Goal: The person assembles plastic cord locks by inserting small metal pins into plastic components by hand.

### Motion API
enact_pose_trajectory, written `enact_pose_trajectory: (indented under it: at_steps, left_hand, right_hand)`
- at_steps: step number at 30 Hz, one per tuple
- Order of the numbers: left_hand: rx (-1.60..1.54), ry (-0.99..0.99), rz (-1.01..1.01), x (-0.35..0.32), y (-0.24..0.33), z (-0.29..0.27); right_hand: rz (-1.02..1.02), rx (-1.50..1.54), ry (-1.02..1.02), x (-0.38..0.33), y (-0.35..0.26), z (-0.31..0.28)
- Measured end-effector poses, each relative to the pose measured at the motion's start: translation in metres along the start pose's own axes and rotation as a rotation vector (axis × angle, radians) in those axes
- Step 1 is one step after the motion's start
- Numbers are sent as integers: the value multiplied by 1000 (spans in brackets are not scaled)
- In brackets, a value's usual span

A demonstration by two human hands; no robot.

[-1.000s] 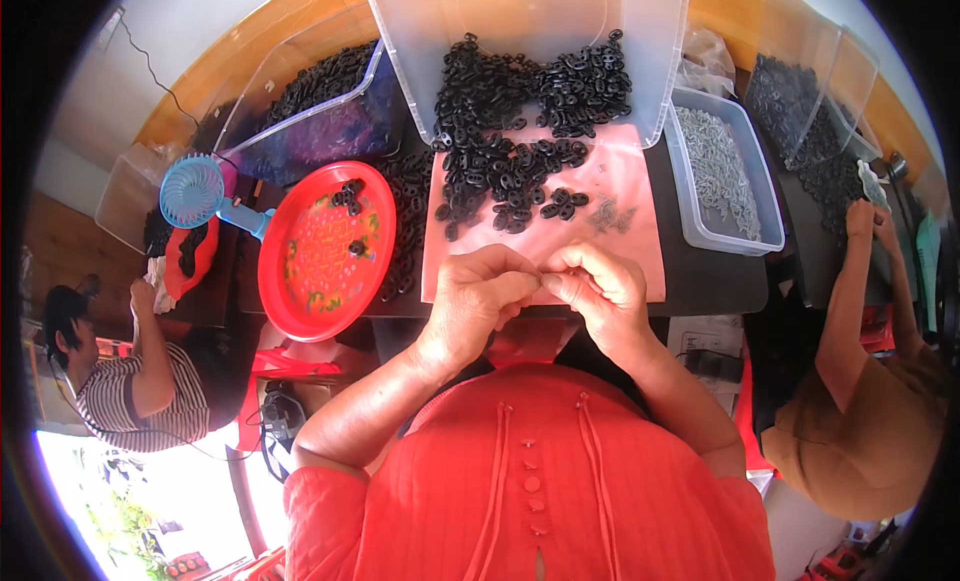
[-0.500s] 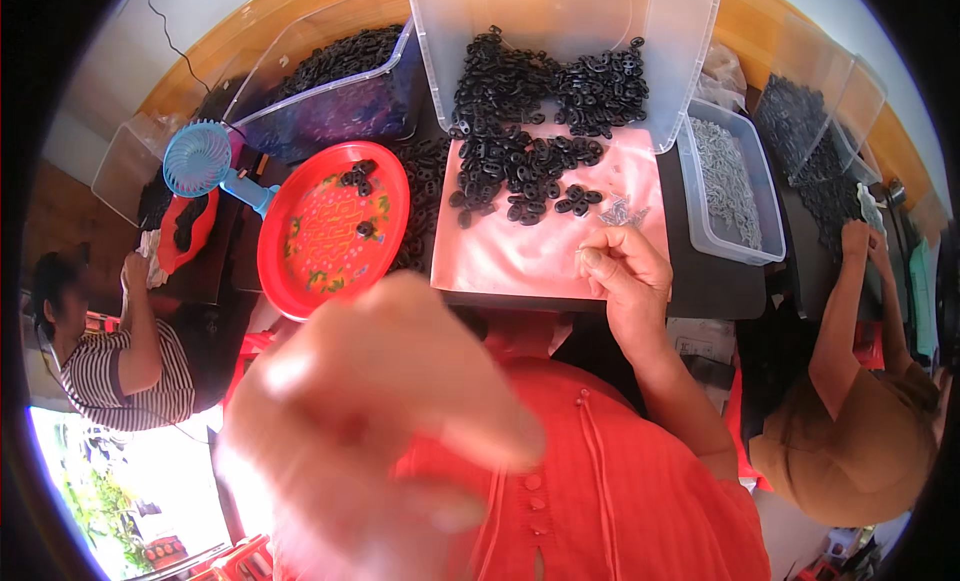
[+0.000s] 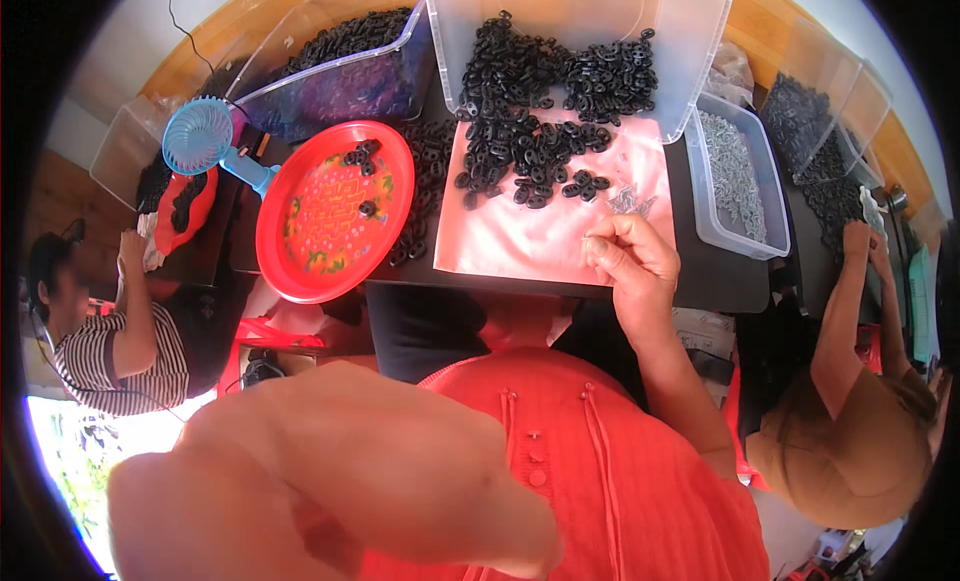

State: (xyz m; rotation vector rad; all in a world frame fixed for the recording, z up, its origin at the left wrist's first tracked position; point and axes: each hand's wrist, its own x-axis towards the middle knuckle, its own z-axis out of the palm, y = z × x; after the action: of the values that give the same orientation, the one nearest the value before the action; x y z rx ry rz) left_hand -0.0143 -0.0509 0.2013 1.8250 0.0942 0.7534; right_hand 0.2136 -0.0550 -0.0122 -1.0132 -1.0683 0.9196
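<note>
Black pieces [image 3: 530, 166] lie beyond the right hand [image 3: 640, 271], grip pressed together; for the left hand [image 3: 380, 461] I cannot tell.

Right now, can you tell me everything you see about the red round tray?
The red tray is round and shallow, with a raised, shiny rim, and looks like plastic. Inside, it has a yellow and green pattern, a small cluster of black pieces and one more lying apart. It lies on the dark table between the blue fan and the pink sheet.
</note>
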Motion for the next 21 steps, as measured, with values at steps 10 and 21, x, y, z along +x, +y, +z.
enact_pose_trajectory:
  at_steps: [10,21]
  left_hand:
    - [132,-230,-233,-17,44,-17]
    - [686,387,-126,-8,-116,-28]
  right_hand:
    - [8,-41,1,-1,-4,3]
    - [-25,-5,8,-2,-2,0]
